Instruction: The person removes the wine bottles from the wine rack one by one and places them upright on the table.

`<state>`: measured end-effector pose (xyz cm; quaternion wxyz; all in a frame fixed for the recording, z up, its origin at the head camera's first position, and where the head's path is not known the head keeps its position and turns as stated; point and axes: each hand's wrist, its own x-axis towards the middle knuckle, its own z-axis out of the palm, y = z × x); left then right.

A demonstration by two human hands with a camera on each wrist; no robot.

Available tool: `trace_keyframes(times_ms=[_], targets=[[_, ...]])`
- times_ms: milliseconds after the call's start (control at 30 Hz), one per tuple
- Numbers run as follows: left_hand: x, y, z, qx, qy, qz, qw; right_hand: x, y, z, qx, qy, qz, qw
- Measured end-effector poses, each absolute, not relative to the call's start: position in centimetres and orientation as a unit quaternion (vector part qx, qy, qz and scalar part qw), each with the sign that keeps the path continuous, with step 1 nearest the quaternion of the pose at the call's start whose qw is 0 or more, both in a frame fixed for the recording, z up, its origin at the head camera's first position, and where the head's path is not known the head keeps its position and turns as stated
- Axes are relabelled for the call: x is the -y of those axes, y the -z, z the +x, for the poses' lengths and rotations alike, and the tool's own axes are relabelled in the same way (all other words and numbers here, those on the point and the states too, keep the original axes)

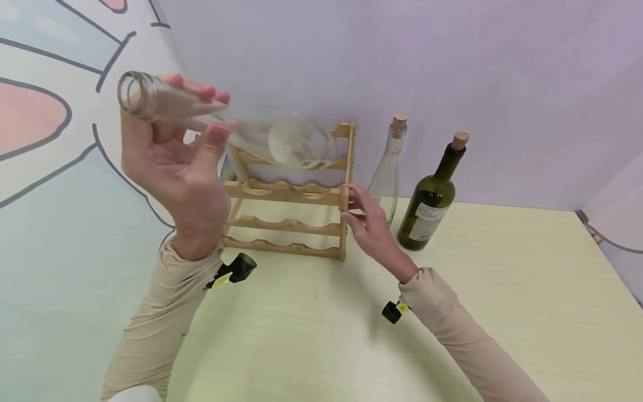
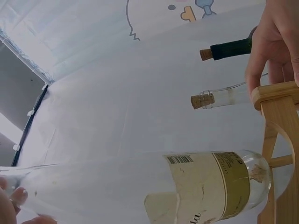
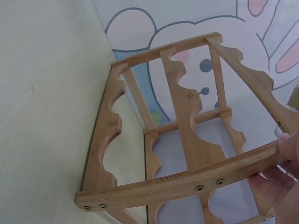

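Note:
My left hand [image 1: 176,162] holds a clear glass bottle [image 1: 301,142] by its neck, thumb on one side and fingers on the other. The bottle lies nearly level, its uncorked mouth towards me and its base over the top tier of a wooden wine rack [image 1: 286,194]. In the left wrist view a torn cream and gold label [image 2: 205,186] shows on the bottle, its base close beside the rack. At the rack's right side, my right hand [image 1: 372,223] grips the side post between thumb and fingers, also seen in the right wrist view.
Right of the rack stand a corked clear bottle [image 1: 389,167], partly behind my right hand, and a corked green wine bottle [image 1: 427,206]. The rack rests on a pale wooden table [image 1: 311,312] against a light wall [image 1: 452,67]. Cartoon-printed sheeting [image 1: 60,234] hangs at the left.

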<state>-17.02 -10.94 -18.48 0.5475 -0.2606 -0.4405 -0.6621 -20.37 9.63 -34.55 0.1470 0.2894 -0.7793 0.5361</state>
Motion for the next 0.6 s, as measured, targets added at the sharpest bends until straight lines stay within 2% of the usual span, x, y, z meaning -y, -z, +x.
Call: trace_keyframes(times_ms=[600], targets=[[10.9,16.2,-16.8,0.422,0.665,-0.282,0.548,-9.8,34.4,-20.2,0.777,-0.535,0.294,0.155]])
